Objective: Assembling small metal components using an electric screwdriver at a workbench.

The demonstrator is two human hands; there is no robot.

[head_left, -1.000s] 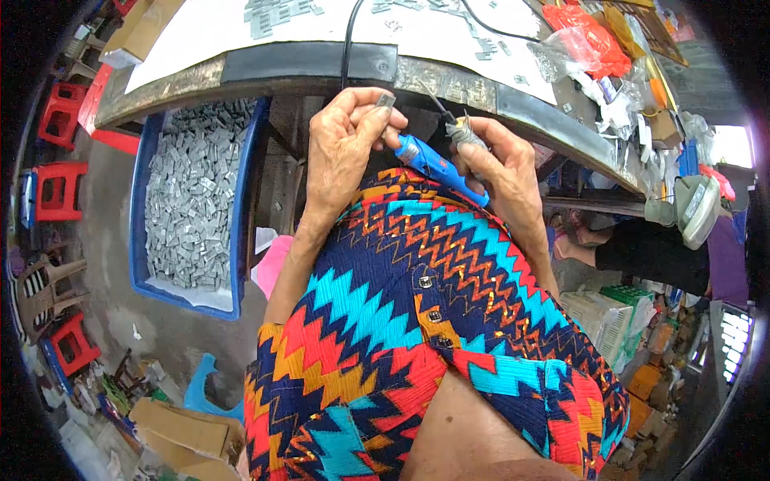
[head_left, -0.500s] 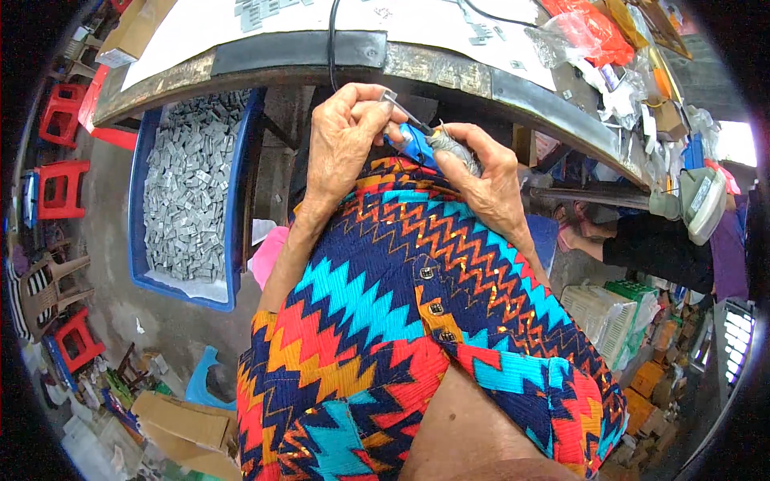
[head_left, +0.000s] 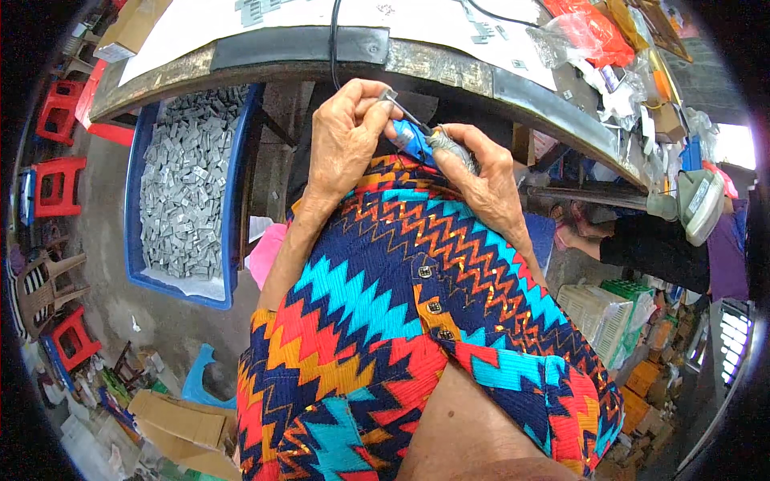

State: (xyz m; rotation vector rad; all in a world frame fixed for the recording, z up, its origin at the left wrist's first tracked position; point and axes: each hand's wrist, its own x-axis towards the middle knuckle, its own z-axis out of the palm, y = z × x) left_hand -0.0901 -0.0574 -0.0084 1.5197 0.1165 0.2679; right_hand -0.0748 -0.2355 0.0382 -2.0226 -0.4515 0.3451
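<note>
My left hand [head_left: 346, 132] is raised just below the table's front edge, thumb and fingers pinching a small grey piece [head_left: 388, 95]. Its shape is mostly hidden by the fingertips. My right hand [head_left: 481, 176] wraps round the grey, bound-looking handle [head_left: 457, 151] of a tool with a thin metal shaft [head_left: 407, 114]. The shaft's tip points at the small piece and seems to touch it; the exact kind of tool cannot be made out. Something bright blue [head_left: 414, 142], like cloth or wrapping, shows between my two hands, over my patterned shirt.
The worktable [head_left: 301, 50] has a white sheet with several flat grey parts [head_left: 485, 30] on it and a black cable over its edge. A blue tray [head_left: 233, 200] full of grey pieces stands at left. Red stools [head_left: 58, 188] lie beyond. A person's legs [head_left: 650, 244] show at right.
The tool's shaft has shifted slightly against the small piece, and both hands have barely moved. The whole view has tilted a little.
</note>
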